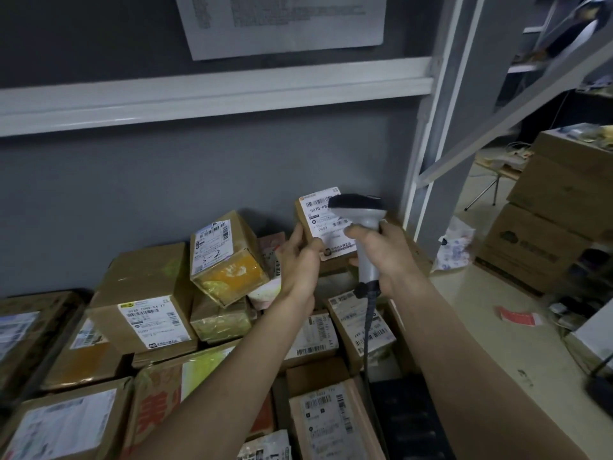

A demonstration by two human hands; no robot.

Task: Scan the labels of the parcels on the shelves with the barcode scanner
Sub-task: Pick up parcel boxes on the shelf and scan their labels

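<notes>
My left hand (298,257) grips a small cardboard parcel (318,224) raised above the pile of parcels (146,320), thumb across its white label (326,215). My right hand (381,250) is curled tight round the grey barcode scanner (360,210), its head just before the label.

We see the left hand (300,260) gripping a small parcel (326,227) — its label (323,217) facing us — while the right hand (381,252) grips the barcode scanner (360,210), touching it at three o'clock above piled boxes (142,313).
</notes>
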